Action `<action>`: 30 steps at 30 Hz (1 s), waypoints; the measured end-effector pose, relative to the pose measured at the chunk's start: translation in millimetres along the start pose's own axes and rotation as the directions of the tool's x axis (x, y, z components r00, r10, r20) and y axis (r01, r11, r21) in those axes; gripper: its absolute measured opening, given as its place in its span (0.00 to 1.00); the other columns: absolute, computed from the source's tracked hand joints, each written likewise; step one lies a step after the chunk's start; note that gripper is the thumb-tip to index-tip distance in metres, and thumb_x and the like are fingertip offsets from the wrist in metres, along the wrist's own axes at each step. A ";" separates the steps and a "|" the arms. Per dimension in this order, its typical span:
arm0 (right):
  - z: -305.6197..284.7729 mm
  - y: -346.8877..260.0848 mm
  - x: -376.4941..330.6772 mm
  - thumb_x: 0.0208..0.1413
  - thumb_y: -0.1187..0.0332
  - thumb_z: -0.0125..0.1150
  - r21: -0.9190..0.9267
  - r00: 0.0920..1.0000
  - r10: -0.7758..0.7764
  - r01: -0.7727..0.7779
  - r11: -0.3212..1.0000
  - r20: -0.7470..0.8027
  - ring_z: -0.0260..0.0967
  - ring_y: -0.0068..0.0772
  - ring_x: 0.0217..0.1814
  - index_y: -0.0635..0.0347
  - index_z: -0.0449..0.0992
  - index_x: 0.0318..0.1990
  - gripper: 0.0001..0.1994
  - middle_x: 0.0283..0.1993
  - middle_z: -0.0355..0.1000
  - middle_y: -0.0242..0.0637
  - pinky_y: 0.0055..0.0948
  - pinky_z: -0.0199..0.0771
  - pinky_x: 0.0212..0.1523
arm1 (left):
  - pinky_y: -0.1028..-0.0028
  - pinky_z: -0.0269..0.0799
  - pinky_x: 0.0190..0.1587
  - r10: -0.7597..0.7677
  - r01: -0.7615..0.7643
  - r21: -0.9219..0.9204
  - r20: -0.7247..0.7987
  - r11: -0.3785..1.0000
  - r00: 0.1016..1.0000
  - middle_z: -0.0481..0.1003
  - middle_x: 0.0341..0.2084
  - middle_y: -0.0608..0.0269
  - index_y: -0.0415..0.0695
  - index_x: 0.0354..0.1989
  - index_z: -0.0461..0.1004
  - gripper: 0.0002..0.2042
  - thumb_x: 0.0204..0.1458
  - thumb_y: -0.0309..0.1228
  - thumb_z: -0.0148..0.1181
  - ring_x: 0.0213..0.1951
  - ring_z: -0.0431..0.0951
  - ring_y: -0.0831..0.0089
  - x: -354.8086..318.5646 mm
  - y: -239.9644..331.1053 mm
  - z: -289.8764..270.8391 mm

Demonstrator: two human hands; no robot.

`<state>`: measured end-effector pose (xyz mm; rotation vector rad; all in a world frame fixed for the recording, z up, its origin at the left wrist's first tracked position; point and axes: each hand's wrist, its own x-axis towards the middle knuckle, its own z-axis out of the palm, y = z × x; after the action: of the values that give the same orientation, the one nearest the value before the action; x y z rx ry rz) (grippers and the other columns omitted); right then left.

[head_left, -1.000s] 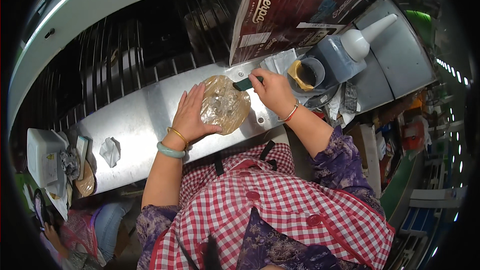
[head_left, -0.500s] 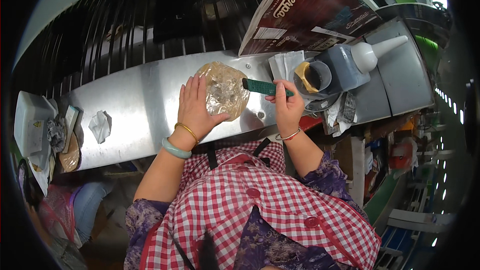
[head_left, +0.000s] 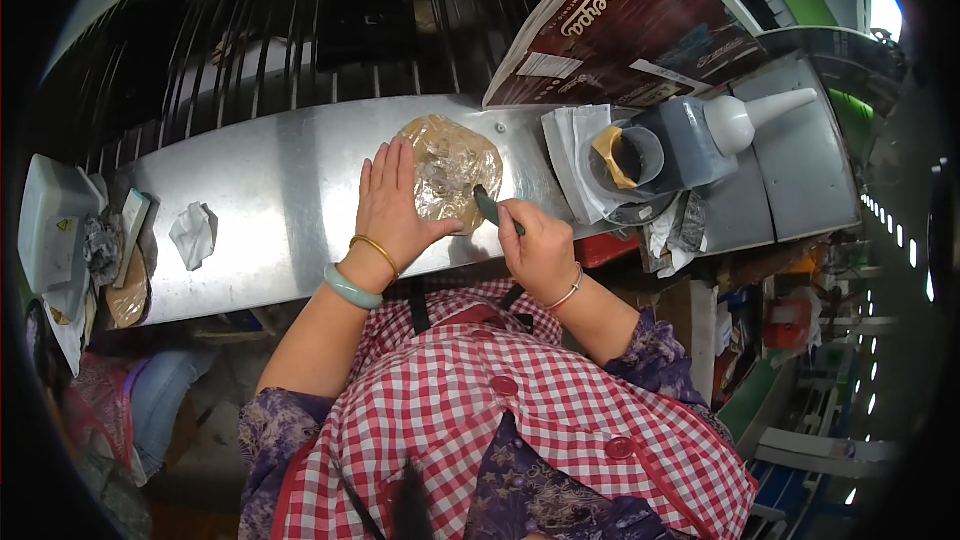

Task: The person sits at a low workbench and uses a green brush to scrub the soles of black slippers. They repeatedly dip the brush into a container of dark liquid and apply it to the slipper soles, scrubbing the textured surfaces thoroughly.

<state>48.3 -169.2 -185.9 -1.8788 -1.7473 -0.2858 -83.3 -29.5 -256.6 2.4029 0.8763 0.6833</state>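
One flat left hand (head_left: 392, 208), fingers straight and thumb out to the side, lies over the edge of a round tan piece in clear, crinkled wrap (head_left: 450, 165) at about 8 o'clock on that piece, pressing rather than grasping. The piece rests on the metal worktop (head_left: 265, 195), in front of the person. At between 4 and 5 o'clock, the right hand (head_left: 540, 250) is curled around a green tool (head_left: 487, 206), its end at the wrapped piece's edge; whether it touches the wrap or sits just above, I cannot tell.

The step in hand looks like working the tool along that near edge while the other palm steadies the piece. The next move seems to call for firm, even pressure at 8 o'clock, so the piece does not turn, and a controlled tool angle, clear of the left thumb.

Towards 3 o'clock stand a cup of dark liquid (head_left: 648, 152) and a bottle with a white nozzle (head_left: 695, 145); between 8 and 9 lies crumpled white paper (head_left: 191, 237).
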 end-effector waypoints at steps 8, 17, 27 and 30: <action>-31.5 26.0 13.8 0.60 0.68 0.51 0.669 0.777 0.618 -0.525 0.526 0.124 0.70 0.21 0.19 0.64 0.72 0.35 0.08 0.25 0.72 0.35 0.21 0.68 0.22 | 0.56 0.42 0.67 0.023 -0.023 -0.009 -0.023 1.000 0.999 0.53 0.63 0.43 0.34 0.64 0.48 0.56 0.28 0.50 0.74 0.66 0.49 0.50 -1.5 -1.2 -1.1; -29.3 54.6 7.7 0.60 0.64 0.50 0.926 0.583 0.737 -0.343 -0.157 0.341 0.66 0.22 0.20 0.62 0.72 0.33 0.10 0.24 0.70 0.33 0.19 0.66 0.22 | 0.57 0.44 0.67 -0.016 0.016 0.033 -0.016 0.999 1.000 0.54 0.62 0.41 0.33 0.63 0.50 0.55 0.28 0.50 0.74 0.65 0.50 0.48 -10.4 -1.9 -16.0; -26.0 35.1 7.5 0.64 0.59 0.47 0.956 0.776 0.561 -0.199 -0.217 0.289 0.73 0.28 0.30 0.64 0.70 0.44 0.15 0.31 0.72 0.36 0.24 0.73 0.32 | 0.51 0.45 0.64 -0.116 0.154 0.148 -0.242 0.977 0.963 0.51 0.64 0.40 0.35 0.64 0.50 0.54 0.29 0.49 0.74 0.65 0.51 0.45 -70.5 -72.1 -72.6; -28.6 20.9 11.7 0.65 0.58 0.45 0.971 0.790 0.570 -0.228 -0.066 0.225 0.75 0.30 0.33 0.65 0.69 0.47 0.17 0.36 0.74 0.39 0.25 0.75 0.35 | 0.51 0.48 0.63 -0.178 0.251 0.251 -0.280 0.935 0.943 0.51 0.64 0.39 0.37 0.65 0.50 0.53 0.29 0.45 0.74 0.63 0.53 0.42 -89.2 -89.9 -94.4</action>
<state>76.1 -174.3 -161.5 -1.0096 -0.5736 0.7711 -239.1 -4.7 -263.7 2.4434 1.4107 0.8381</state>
